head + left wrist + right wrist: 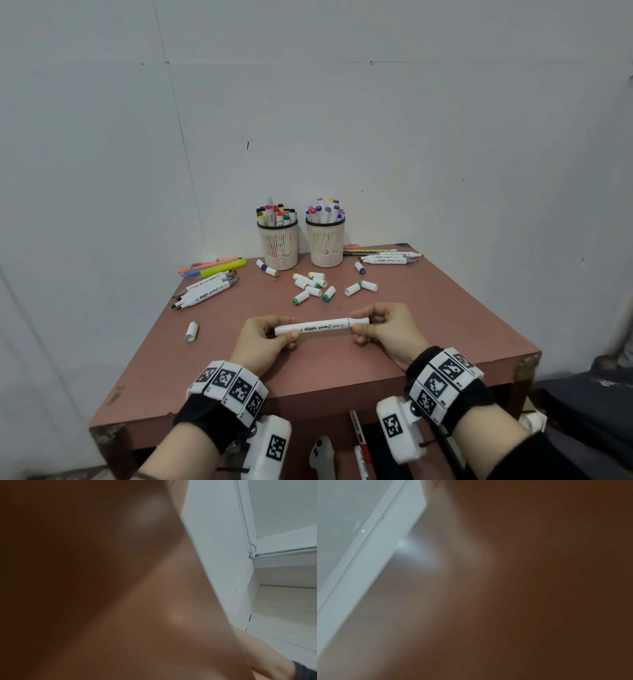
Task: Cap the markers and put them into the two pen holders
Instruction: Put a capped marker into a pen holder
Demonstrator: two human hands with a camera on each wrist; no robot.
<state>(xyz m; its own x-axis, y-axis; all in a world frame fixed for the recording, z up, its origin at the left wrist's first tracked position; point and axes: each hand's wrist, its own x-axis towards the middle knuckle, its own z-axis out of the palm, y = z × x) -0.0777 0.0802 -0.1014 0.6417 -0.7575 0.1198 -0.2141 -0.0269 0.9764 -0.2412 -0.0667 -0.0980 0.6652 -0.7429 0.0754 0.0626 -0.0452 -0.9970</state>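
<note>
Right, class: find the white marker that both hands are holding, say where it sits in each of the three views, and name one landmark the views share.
Head: white marker lies level, low centre, between left hand and right hand.
Left wrist: not visible; blurred close-up skin fills the picture.
Right wrist: not identifiable; only blurred skin.
Shared landmark: the pale wall.

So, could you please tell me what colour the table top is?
The table top is a reddish brown, with chipped corners; the head view shows it best.
</note>
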